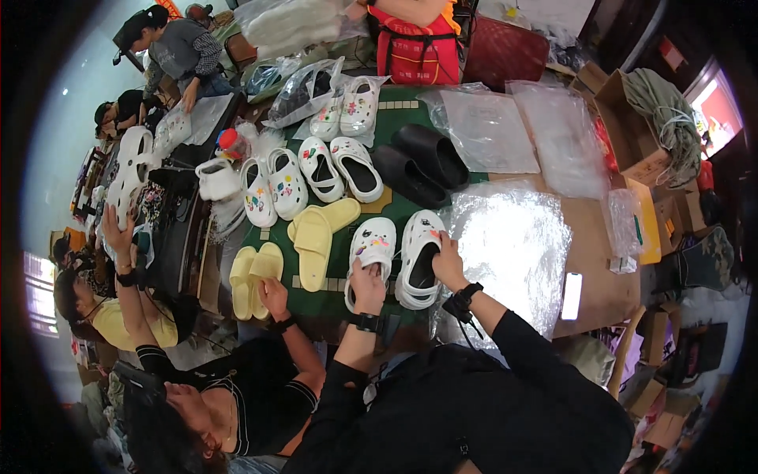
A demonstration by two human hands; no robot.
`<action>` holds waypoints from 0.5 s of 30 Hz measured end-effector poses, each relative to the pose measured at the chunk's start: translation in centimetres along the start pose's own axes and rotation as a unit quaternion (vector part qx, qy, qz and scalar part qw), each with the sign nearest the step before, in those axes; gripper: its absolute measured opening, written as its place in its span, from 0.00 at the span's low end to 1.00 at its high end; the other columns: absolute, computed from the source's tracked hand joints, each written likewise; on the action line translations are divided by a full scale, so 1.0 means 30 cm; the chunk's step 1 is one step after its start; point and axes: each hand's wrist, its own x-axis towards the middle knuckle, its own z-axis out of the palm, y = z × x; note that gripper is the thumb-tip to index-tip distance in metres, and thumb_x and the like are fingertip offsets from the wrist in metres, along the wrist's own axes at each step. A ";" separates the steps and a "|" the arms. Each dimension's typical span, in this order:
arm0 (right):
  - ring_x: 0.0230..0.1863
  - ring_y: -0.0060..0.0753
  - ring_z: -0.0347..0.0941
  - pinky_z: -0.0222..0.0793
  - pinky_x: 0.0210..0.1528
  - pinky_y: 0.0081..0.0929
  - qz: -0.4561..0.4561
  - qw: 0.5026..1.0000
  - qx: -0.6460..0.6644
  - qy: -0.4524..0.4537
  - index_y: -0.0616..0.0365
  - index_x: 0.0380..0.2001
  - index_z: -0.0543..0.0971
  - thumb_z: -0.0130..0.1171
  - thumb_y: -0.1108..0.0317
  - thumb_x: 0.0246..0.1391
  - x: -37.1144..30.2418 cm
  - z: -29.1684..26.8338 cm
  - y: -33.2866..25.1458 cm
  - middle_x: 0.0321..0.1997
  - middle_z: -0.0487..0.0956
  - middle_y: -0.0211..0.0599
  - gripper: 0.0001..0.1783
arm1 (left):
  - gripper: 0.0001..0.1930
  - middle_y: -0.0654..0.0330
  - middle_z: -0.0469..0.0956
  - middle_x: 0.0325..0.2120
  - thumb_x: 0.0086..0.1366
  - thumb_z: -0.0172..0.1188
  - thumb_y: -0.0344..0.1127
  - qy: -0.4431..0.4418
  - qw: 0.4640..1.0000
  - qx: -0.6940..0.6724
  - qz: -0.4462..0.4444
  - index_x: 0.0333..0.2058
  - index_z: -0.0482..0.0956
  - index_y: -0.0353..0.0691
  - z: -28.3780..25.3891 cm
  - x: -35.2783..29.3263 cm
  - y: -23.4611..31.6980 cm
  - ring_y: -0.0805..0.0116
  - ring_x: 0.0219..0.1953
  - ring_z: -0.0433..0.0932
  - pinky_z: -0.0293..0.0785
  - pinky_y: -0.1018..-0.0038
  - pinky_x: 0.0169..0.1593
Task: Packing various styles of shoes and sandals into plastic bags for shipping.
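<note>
In front of me a pair of white clogs with colourful charms lies on the green table mat (395, 105). My left hand (367, 286) is closed on the left white clog (373, 237), its fingers at the foot opening. The right white clog (416, 294) stands beside it, and my right hand (448, 263) grips its outer side near the opening. Just left of my left hand are crossed pale yellow slides (314, 249). Black slides (410, 186) sit beyond the clogs, and several more charmed white clogs (287, 186) stand at the far left.
A co-worker's hand (118, 233) at my left holds up a white clog; their other hand (273, 299) touches a yellow pair (242, 292). Clear plastic bags (505, 253) and a white phone (572, 296) lie right. A red bag (418, 47) and cardboard box (628, 126) stand farther back.
</note>
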 end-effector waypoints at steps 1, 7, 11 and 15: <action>0.40 0.65 0.69 0.67 0.42 0.48 -0.002 1.000 0.000 -0.003 0.58 0.58 0.57 0.47 0.77 0.44 -0.009 0.001 -0.019 0.48 0.62 0.61 0.33 | 0.21 0.49 0.72 0.43 0.64 0.48 0.42 -0.017 1.000 -0.006 -0.016 0.47 0.66 0.29 -0.003 -0.001 -0.008 0.60 0.44 0.74 0.73 0.69 0.46; 0.36 0.63 0.67 0.67 0.39 0.46 -0.139 0.984 -0.108 -0.005 0.63 0.58 0.55 0.51 0.77 0.42 -0.078 0.065 -0.008 0.48 0.61 0.63 0.36 | 0.25 0.53 0.75 0.39 0.48 0.63 0.37 -0.179 0.854 0.483 0.079 0.43 0.69 0.28 -0.014 -0.069 -0.128 0.64 0.42 0.73 0.66 0.74 0.44; 0.49 0.66 0.63 0.64 0.51 0.44 -0.097 0.985 -0.054 -0.131 0.60 0.60 0.53 0.54 0.74 0.43 -0.149 0.069 0.013 0.55 0.55 0.66 0.39 | 0.30 0.38 0.72 0.42 0.43 0.66 0.38 -0.032 0.649 0.732 0.205 0.43 0.70 0.23 -0.035 -0.033 -0.133 0.40 0.48 0.68 0.65 0.59 0.51; 0.52 0.62 0.63 0.62 0.53 0.42 -0.119 0.982 -0.019 -0.142 0.60 0.58 0.56 0.57 0.65 0.47 -0.165 0.004 0.033 0.57 0.57 0.60 0.36 | 0.21 0.41 0.74 0.41 0.47 0.59 0.30 -0.051 0.691 0.672 0.261 0.41 0.72 0.25 0.014 -0.020 -0.099 0.42 0.46 0.70 0.65 0.60 0.50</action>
